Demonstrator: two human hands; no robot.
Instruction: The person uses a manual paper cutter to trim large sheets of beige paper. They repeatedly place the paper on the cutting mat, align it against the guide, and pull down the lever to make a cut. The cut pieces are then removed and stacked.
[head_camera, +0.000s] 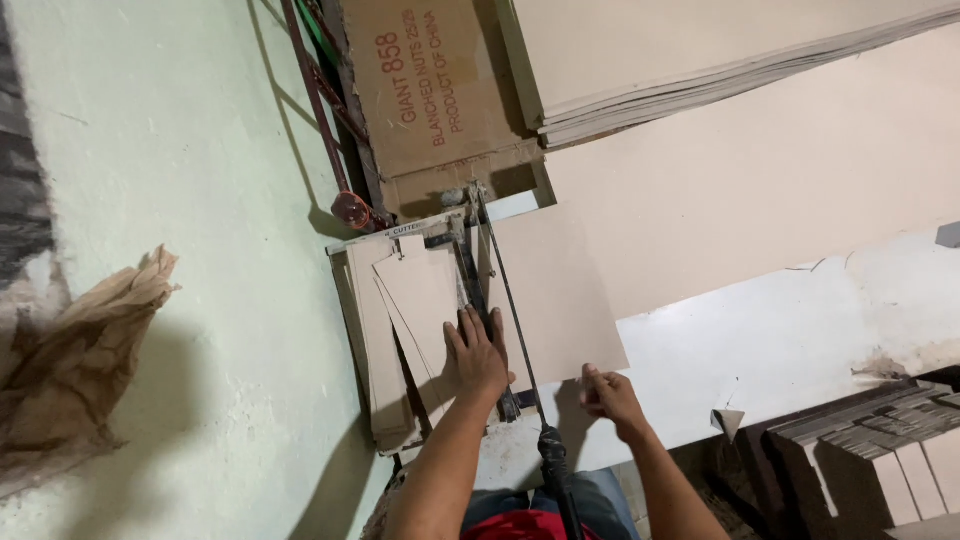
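Tan card fills the head view: a flat rectangular sheet (550, 300) lies across a lever paper cutter (470, 290) on the pale bench (760, 350). The left hand (478, 355) presses flat, fingers spread, on the cutter's clamp bar and trimmed strips (405, 320). The right hand (610, 397) pinches the sheet's near edge. Far right, stacked boards (720, 70) run out of frame. Crumpled brown paper (80, 350) hangs left; the cutter's handle (553, 465) is partly hidden near the knees.
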